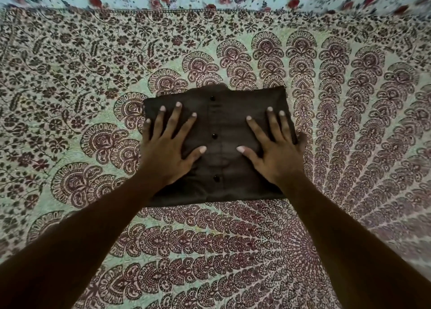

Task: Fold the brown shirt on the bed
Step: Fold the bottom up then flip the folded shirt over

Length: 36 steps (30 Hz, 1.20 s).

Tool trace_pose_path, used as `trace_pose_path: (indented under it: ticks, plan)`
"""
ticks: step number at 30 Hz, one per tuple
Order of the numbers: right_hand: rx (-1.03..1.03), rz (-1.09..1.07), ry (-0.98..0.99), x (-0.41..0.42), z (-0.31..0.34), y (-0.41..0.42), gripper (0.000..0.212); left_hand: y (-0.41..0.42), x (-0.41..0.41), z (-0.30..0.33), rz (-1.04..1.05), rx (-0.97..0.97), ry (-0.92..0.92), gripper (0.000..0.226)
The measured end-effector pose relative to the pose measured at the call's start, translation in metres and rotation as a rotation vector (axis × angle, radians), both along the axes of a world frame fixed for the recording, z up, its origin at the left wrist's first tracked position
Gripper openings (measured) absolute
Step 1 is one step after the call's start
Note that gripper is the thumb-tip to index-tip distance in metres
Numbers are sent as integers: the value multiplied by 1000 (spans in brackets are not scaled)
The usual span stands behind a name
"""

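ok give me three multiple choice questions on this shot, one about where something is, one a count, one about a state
1. Where does the left hand lie?
A. on the left half of the folded brown shirt
B. on the rose-print cloth
C. under the bedspread

2. How many black buttons show down the shirt's placket?
A. one
B. three
C. six

3. What state is the shirt in?
A. spread out full length
B. hanging from one hand
C. folded into a compact rectangle, pressed flat by both hands

Answers:
1. A, its spread fingers rest on the shirt left of the button line, with the right hand on the other side.
2. B, one near the top, one in the middle and one near the bottom.
3. C, the rectangle lies on the patterned bedspread with both palms down on it, fingers straight.
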State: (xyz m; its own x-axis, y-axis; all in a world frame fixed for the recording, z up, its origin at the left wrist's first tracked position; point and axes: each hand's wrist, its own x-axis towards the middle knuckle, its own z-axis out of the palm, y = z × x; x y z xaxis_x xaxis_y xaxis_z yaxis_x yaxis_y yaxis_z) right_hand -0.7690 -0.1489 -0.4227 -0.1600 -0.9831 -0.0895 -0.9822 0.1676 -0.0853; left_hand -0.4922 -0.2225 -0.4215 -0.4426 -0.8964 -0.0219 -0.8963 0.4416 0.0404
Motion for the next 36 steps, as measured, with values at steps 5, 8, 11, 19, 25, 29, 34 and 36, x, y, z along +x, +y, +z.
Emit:
trace_pose_path:
  ticks: [5,8,11,19,25,29,34,36]
  plan:
    - [-28,-175,-18,-1,10,-8,82,8,-20,13,35,-89,45,82]
    - [-62,45,-46,11,11,-15,78,16,-22,7,2,-82,29,79]
    - [-28,156,-62,10,-4,-12,72,18,-13,-9,20,6,51,78]
    - [111,-134,-70,7,19,-3,76,29,-10,18,381,87,231,77]
    - [-86,17,-151,49,38,12,50,47,-5,39,1060,362,481,87]
    - [-177,19,-545,79,48,4,22,34,12,45,887,484,704,63]
    - [-30,-280,-941,102,81,-22,46,42,11,63,565,632,822,51]
    - [124,-319,-955,108,96,-32,78,45,9,73,443,713,902,50]
